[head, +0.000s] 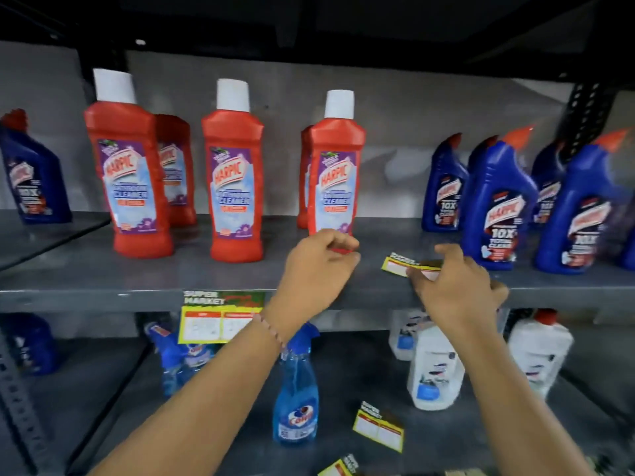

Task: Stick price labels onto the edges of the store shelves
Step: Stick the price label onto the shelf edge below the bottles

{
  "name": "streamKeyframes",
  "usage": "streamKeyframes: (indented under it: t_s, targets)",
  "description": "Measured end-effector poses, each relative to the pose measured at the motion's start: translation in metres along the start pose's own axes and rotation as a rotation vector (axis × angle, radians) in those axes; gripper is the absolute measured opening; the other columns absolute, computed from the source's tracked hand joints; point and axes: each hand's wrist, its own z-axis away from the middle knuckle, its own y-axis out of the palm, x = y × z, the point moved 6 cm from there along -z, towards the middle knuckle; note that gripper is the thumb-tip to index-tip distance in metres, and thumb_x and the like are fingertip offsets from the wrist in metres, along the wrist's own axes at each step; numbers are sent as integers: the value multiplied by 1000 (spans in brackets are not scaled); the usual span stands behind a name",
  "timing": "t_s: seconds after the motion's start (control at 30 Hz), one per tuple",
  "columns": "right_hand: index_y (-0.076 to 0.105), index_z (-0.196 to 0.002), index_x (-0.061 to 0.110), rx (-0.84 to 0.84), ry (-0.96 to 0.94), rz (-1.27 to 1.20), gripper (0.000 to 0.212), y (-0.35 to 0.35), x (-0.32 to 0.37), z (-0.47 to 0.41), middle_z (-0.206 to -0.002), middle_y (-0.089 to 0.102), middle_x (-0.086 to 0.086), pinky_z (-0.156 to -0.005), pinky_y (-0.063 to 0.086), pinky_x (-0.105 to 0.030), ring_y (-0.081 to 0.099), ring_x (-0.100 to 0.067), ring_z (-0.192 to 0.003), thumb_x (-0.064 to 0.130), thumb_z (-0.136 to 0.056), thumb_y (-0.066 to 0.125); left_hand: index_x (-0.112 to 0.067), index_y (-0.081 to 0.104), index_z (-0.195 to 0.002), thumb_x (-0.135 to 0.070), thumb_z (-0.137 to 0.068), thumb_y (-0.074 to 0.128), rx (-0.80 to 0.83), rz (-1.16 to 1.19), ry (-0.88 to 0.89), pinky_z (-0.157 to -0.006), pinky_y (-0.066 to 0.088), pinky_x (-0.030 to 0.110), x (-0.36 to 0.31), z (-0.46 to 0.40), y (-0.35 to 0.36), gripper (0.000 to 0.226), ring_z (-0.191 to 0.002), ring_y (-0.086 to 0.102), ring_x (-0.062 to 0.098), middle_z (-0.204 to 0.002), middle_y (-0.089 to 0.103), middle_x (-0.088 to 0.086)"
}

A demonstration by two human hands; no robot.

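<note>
- Spare labels (378, 428) lie loose on the lower shelf, bottom right, not yet used.
- One label (220, 316) hangs stuck on the shelf edge (103, 299), centre-left.
- Left hand (318, 269), curled, pinches something small and red.
- Right hand (457, 286) grips another label (407, 266), flat, long axis running left-right.

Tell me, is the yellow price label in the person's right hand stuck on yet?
Not yet. The yellow price label, held by the right hand, lies above the grey shelf edge.
</note>
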Motion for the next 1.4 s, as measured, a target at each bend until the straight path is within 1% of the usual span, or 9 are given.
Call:
streamKeyframes:
  t_s: [0.17,0.3,0.5,0.67,0.8,0.9,1.07,1.17,1.4]
  targets:
    - [59,-111,36,155,-40,-184,41,5,-15,-20,-105,70,6,-105,31,-45,61,-23,-108,55,-76,67,-8,72,-84,-25,-82,67,255,-153,-191,-65,42,30,9,-43,69,18,-65,52,18,-70,61,6]
    - [69,-78,49,149,-76,-505,22,4,-15,-26,-95,74,14,-98,45,-49,67,-16,-94,33,-66,78,-6,71,-102,-20,-73,81,100,-86,-233,-76,51,26,12,-53,74,33,-78,62,15,-90,72,7]
    - [72,-108,27,139,-186,-805,44,-20,-34,-18,-109,73,4,-88,55,-31,68,-8,-96,2,-73,78,-7,75,-97,-13,-77,79,122,130,-201,-46,44,16,-10,-33,73,21,-51,55,7,-73,71,7]
    - [60,-121,38,139,-232,-807,63,-36,-91,-12,-121,64,8,-91,53,-33,63,-6,-106,4,-72,80,-7,71,-83,-10,-85,71,190,155,-181,-36,44,19,-40,1,122,4,-36,54,8,-50,65,-1]
    - [55,-128,36,62,-222,-759,69,-49,-150,-18,-121,57,5,-90,49,-24,59,-7,-109,9,-72,82,-8,66,-73,-3,-85,68,202,204,-237,-49,59,32,-49,24,183,13,-50,70,27,-75,72,27]
    - [57,-128,30,-14,-226,-752,61,-58,-188,-26,-118,56,-4,-81,46,-7,57,11,-100,7,-76,79,-6,69,-74,-1,-83,68,162,202,-253,-68,64,40,-52,36,222,11,-66,76,33,-75,74,20]
    - [55,-128,38,-113,-214,-661,56,-59,-235,-41,-116,50,1,-81,37,1,49,7,-94,12,-83,73,-1,68,-76,0,-83,67,86,208,-249,-57,62,27,-57,43,270,7,-59,75,23,-69,74,15]
    - [59,-128,33,-159,-215,-622,51,-56,-246,-47,-114,48,3,-81,28,7,42,18,-96,10,-84,72,-1,69,-79,-3,-84,66,42,193,-257,-63,64,34,-56,44,284,6,-61,76,24,-73,76,15]
    - [52,-125,42,-207,-246,-658,53,-54,-253,-52,-115,43,5,-84,32,4,43,17,-101,10,-87,68,-16,67,-71,-7,-85,68,-10,155,-213,-58,62,25,-58,46,296,16,-59,75,16,-65,72,-2]
